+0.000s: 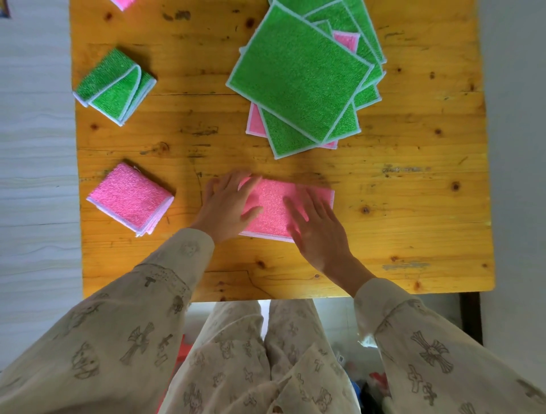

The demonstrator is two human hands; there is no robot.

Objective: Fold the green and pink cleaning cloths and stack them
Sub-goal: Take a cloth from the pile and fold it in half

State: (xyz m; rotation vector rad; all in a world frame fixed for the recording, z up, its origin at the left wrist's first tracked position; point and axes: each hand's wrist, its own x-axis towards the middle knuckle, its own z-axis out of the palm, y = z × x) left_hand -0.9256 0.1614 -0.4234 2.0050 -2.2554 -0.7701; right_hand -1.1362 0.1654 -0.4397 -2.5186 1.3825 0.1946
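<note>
A pink cloth (273, 204), folded into a strip, lies on the wooden table (413, 207) near its front edge. My left hand (229, 207) rests flat on its left end and my right hand (317, 229) lies flat on its right part, fingers spread. A folded pink stack (130, 199) sits at the left front. A folded green stack (115, 85) lies behind it. A fanned pile of unfolded green cloths (298, 75) with pink ones (257, 122) between them occupies the back right.
A corner of another pink cloth (122, 3) shows at the table's far left edge. Bare wood stretches along the right side and the front. A dark table leg (469, 319) stands at the front right, with my patterned trousers below the front edge.
</note>
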